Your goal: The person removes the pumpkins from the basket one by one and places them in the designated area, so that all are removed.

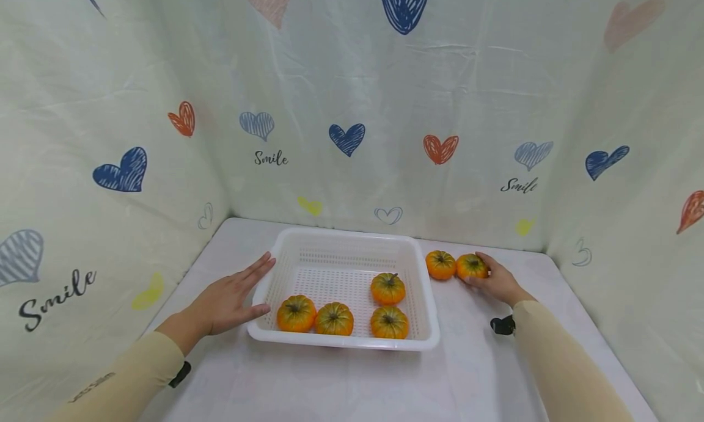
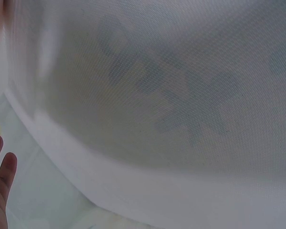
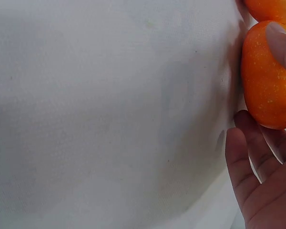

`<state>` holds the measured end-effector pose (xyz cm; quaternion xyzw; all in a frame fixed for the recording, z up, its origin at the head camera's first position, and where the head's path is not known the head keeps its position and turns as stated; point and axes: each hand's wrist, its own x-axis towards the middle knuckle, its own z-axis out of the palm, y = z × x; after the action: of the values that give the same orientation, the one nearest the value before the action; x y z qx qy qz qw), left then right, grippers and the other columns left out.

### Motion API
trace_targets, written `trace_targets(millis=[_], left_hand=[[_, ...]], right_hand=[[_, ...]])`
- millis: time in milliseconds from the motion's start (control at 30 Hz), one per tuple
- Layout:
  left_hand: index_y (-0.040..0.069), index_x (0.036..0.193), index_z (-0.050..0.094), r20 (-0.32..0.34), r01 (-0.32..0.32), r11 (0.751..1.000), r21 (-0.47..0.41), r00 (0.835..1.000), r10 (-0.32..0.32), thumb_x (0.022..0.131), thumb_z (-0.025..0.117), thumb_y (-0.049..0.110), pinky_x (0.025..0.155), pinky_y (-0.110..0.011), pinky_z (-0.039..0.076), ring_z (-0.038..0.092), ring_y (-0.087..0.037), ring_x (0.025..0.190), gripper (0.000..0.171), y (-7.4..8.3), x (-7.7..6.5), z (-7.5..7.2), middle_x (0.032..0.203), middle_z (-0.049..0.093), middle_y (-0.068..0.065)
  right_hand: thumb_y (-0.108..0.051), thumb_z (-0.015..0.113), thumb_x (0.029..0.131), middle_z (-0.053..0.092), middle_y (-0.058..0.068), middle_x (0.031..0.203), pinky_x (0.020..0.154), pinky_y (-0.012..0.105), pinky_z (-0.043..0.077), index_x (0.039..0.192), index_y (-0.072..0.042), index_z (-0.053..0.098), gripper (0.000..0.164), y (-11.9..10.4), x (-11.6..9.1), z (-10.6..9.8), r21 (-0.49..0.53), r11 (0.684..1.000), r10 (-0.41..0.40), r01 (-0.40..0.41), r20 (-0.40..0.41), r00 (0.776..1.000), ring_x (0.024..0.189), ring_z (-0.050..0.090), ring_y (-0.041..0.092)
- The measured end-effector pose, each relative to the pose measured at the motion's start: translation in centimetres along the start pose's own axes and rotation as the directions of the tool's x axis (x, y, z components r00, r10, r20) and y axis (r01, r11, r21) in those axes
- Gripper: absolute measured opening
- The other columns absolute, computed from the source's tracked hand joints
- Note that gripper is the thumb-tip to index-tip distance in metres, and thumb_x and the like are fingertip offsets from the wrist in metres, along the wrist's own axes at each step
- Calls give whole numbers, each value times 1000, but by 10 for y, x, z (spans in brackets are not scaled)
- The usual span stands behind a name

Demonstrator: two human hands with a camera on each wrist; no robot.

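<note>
A white plastic basket (image 1: 343,341) with slotted walls holds several small orange-and-green pumpkins, among them one pumpkin (image 1: 387,289) at the right. Along the basket's left rim lies my left hand (image 1: 231,300), its fingers straight and spread; only two fingertips of that hand (image 2: 4,176) show in the left wrist view. To the right of the basket, my right hand (image 1: 499,281) holds a small pumpkin (image 1: 470,265) between thumb and fingers. In the right wrist view the thumb lies on one side of this pumpkin (image 3: 264,81) and fingertips reach its other side.
Another pumpkin (image 1: 440,265) sits between the held one and the basket's right wall. The white table (image 1: 330,385) is bordered at the back and sides by a pale curtain (image 1: 352,74) printed with hearts.
</note>
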<state>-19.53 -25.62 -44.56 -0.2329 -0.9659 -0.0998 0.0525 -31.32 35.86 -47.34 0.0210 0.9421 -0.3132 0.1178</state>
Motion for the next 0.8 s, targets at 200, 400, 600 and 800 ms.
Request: trace_targets(millis=[200,400,600,800], left_hand=[[20,161,19,2,-2,1000,-10,1000,2,92,57,58,99,-60,44,46,-34,135,87,0,0,0,166,15,-3],[20,161,19,2,-6,1000,-12,1000,6,93,57,57,98,-61,44,47,-35,134,86,-1,0,-1,166,15,-3],[21,161,18,-1,-10,1000,-11,1000,10,93,57,57,98,-61,45,47,-35,134,86,-1,0,-1,166,15,-3],[20,161,18,1,-12,1000,-12,1000,12,93,56,57,98,-60,45,48,-35,133,86,-1,0,-1,166,15,-4]], right_hand=[[-44,68,93,17,36,156,108,71,20,160,-9,14,93,0,4,2,-17,1000,-7,7,1,1000,139,20,57],[-46,67,94,19,37,154,109,70,19,159,-7,13,94,1,4,3,-52,998,-40,41,5,999,138,21,58],[-45,67,94,19,38,153,109,70,19,159,-6,11,94,0,2,4,-53,997,-47,48,9,999,138,21,58],[-49,67,93,20,40,152,108,70,21,159,-6,8,98,0,2,5,-45,999,-22,22,5,1000,136,24,58]])
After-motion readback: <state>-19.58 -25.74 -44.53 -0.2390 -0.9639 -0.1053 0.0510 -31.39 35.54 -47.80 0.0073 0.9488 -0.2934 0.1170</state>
